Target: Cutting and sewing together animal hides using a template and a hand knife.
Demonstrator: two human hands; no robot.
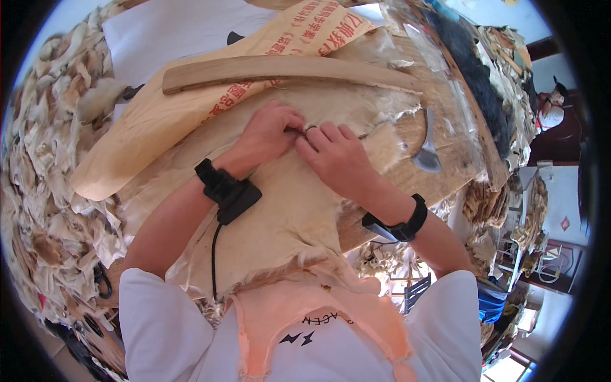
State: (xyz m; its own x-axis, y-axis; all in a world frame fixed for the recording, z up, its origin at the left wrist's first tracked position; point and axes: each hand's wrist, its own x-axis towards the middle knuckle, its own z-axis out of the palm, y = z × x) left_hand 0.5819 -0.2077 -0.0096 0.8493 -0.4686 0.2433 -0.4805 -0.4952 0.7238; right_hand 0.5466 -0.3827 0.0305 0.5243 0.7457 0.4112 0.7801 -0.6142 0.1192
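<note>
A pale cream pelt (pixel 267 210) is spread on the wooden table (pixel 445 134). Near its middle my left hand (pixel 270 130) has its fingers curled in, pinching at the pelt beside a small dark bit I cannot make out. Just to its right, my right hand (pixel 331 156) also has bent, closed fingers at the same spot, nearly touching the left. Above both hands lie a long wooden strip (pixel 242 70) and a tan paper pattern piece (pixel 127 146) with red print. A grey metal tool (pixel 426 156) with a broad end rests right of my right hand.
Heaps of fur scraps (pixel 51 191) fill the left side. A white sheet (pixel 153 32) lies at the back, dark fur (pixel 484 89) along the far right edge. Stacked pelts (pixel 528 204) stand beyond, with another person (pixel 550 108) at far right. Scissor handles (pixel 102 280) show at lower left.
</note>
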